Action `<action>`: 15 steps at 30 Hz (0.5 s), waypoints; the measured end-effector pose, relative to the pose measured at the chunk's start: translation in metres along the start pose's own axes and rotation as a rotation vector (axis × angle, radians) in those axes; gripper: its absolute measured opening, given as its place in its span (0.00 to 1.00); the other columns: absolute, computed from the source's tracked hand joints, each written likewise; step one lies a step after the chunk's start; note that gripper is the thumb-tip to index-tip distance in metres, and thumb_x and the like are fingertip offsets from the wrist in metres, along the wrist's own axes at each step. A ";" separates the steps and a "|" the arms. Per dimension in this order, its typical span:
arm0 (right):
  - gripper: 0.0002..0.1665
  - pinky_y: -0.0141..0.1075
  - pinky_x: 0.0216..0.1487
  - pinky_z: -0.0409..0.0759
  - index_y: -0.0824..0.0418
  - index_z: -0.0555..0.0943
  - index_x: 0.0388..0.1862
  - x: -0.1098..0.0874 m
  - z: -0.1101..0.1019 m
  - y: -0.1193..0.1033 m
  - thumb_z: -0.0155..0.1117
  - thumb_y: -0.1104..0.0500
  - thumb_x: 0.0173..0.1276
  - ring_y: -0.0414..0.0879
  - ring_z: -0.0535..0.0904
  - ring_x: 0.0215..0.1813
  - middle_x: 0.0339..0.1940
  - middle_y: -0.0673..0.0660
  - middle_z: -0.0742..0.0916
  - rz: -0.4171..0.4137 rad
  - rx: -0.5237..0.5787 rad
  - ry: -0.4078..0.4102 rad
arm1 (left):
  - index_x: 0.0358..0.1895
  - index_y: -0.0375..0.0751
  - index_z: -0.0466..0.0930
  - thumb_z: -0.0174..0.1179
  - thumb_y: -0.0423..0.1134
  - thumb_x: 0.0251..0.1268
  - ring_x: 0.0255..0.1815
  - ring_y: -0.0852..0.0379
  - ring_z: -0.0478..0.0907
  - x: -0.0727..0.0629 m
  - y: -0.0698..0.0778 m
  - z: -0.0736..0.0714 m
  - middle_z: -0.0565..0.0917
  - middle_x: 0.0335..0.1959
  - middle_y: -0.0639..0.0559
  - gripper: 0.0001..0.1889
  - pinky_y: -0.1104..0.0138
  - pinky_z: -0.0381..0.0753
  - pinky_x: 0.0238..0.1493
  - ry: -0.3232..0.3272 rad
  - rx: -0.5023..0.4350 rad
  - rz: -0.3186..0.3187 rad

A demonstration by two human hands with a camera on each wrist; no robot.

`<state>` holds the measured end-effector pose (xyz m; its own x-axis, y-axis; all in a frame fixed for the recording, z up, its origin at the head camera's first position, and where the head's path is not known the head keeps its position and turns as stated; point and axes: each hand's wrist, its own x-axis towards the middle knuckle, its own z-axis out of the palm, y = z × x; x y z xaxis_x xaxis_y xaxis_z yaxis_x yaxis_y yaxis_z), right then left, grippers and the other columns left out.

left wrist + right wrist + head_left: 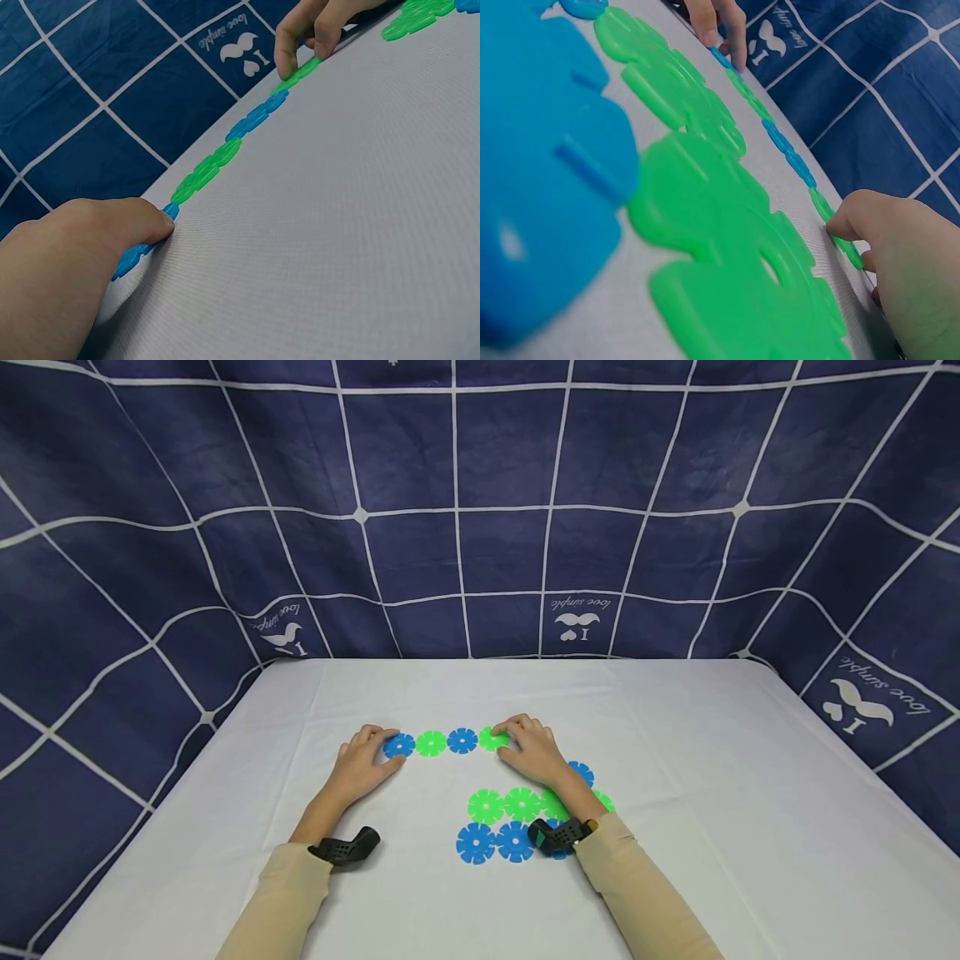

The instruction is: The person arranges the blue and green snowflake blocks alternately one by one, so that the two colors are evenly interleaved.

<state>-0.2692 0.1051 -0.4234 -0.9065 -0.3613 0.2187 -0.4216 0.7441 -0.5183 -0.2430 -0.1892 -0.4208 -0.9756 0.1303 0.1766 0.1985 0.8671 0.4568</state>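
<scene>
Four-colour-free plain row: notched plastic snowflake discs, blue and green by turns, lie flat on the white table in the head view. At its left end, my left hand [362,764] holds a blue snowflake disc [400,745] between thumb and fingertips. My right hand [534,750] grips the green snowflake disc [492,739] at the right end, partly covering it. Between the hands lie another green disc [431,743] and another blue disc [462,741]. In the left wrist view, the left thumb [154,221] presses against the blue disc's near edge.
Nearer the body, a row of green discs [486,807] lies above a row of blue discs [476,843]. The right forearm and wrist camera hide part of them. One more blue disc [581,772] shows beside the right wrist. A dark blue gridded cloth [502,552] hangs behind the table.
</scene>
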 end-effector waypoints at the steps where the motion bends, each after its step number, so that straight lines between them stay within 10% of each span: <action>1: 0.18 0.45 0.52 0.60 0.49 0.77 0.50 0.000 0.000 0.000 0.55 0.51 0.60 0.50 0.68 0.56 0.55 0.54 0.74 -0.003 -0.002 0.000 | 0.60 0.40 0.69 0.56 0.50 0.57 0.58 0.42 0.65 0.000 0.000 0.000 0.69 0.55 0.40 0.28 0.52 0.58 0.50 0.001 0.000 0.001; 15: 0.17 0.44 0.51 0.60 0.46 0.76 0.50 0.001 0.000 0.001 0.55 0.49 0.61 0.49 0.67 0.57 0.55 0.54 0.74 -0.005 -0.009 -0.009 | 0.60 0.41 0.68 0.56 0.50 0.57 0.57 0.42 0.66 0.001 -0.001 0.000 0.68 0.56 0.40 0.28 0.52 0.58 0.49 -0.007 0.011 0.002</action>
<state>-0.2706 0.1052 -0.4241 -0.9040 -0.3703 0.2136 -0.4264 0.7472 -0.5097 -0.2443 -0.1898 -0.4213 -0.9759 0.1355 0.1712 0.1995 0.8719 0.4472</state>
